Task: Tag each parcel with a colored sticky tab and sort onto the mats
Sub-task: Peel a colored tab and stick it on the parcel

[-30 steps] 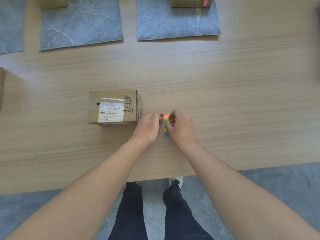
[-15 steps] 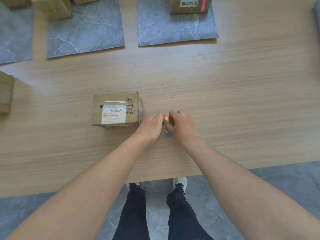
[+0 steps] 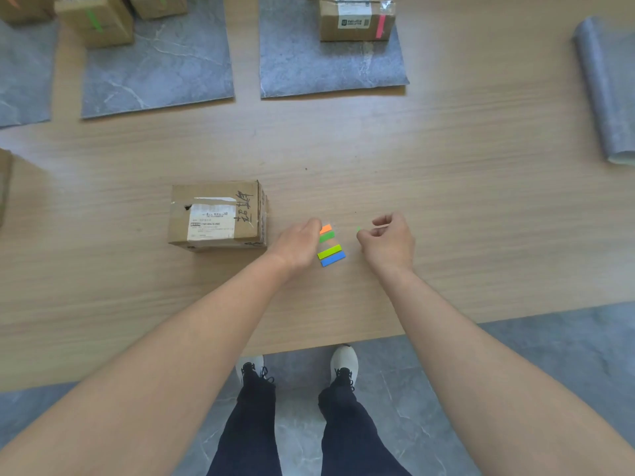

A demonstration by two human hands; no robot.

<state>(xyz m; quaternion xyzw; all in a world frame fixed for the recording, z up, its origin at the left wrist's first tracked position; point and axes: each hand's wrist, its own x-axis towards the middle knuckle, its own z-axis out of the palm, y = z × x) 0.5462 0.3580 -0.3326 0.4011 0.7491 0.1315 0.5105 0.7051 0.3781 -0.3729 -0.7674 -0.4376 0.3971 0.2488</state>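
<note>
A cardboard parcel with a white label lies on the wooden table, left of centre. Right of it lies a pad of sticky tabs in orange, green, lime and blue strips. My left hand rests on the pad's left end, fingers curled over it. My right hand is to the right of the pad, pinching a small green tab between thumb and fingertip.
Grey mats lie at the back. A parcel with a pink tab sits on the right mat, a parcel with a green tab on the left one. A rolled mat lies far right. Another box edge shows at the left.
My right hand has pulled away to the right from the pad with a green tab in its fingers. The left hand stays on the pad.
</note>
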